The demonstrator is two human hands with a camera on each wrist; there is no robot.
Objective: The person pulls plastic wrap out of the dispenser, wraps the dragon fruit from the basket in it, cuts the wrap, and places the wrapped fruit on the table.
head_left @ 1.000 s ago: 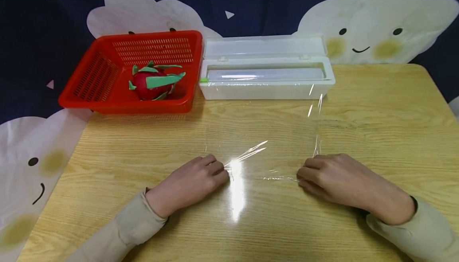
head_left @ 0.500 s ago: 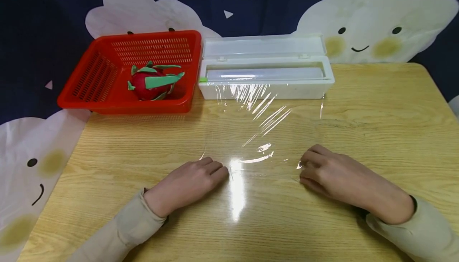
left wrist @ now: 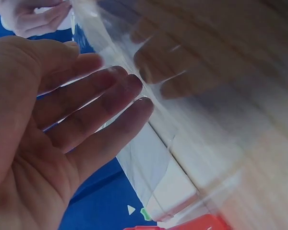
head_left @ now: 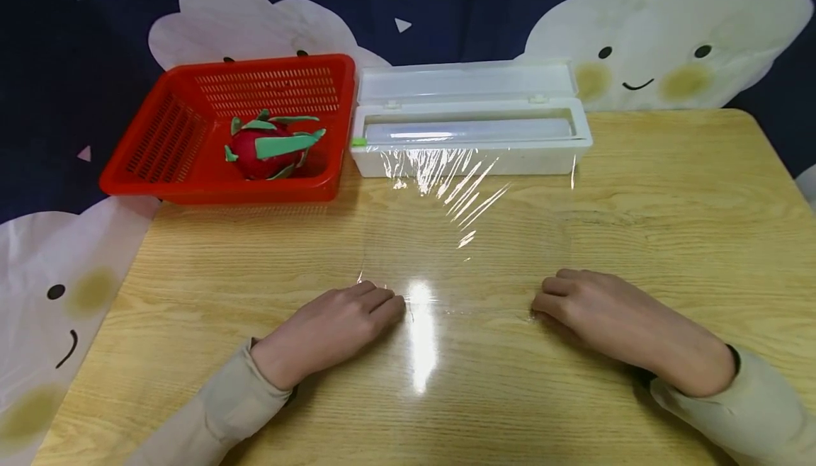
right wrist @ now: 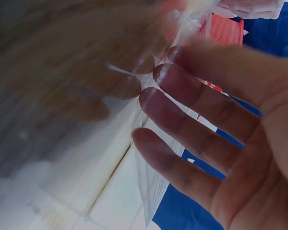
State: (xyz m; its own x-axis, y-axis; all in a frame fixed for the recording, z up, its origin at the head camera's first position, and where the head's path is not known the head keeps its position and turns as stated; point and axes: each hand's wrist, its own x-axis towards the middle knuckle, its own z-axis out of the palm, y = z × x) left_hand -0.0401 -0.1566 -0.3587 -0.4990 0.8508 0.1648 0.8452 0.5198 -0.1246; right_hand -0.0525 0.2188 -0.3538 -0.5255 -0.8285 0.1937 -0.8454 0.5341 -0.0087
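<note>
A sheet of clear cling film (head_left: 474, 200) runs from the open white cling film box (head_left: 472, 161) toward me over the wooden table, creased and shiny near the box. My left hand (head_left: 341, 321) rests at the film's near left corner. In the left wrist view its fingers (left wrist: 117, 132) extend fairly straight, tips against the surface. At the near right corner is my right hand (head_left: 596, 317), palm down. The right wrist view shows its fingers (right wrist: 170, 120) spread and nearly straight, their tips touching film. Inside the box lies the film roll (head_left: 472, 130).
Left of the box stands a red plastic basket (head_left: 217, 186) holding a dragon fruit (head_left: 261, 151) with green scales. A green slider (head_left: 359, 141) sits on the box's left end. Behind the table (head_left: 676, 190) hangs a dark blue cloth with white clouds.
The film has settled lower, with its creases shifting from near my left hand to beside the box. My right fingers lifted slightly, then came down again; the left hand barely moved.
</note>
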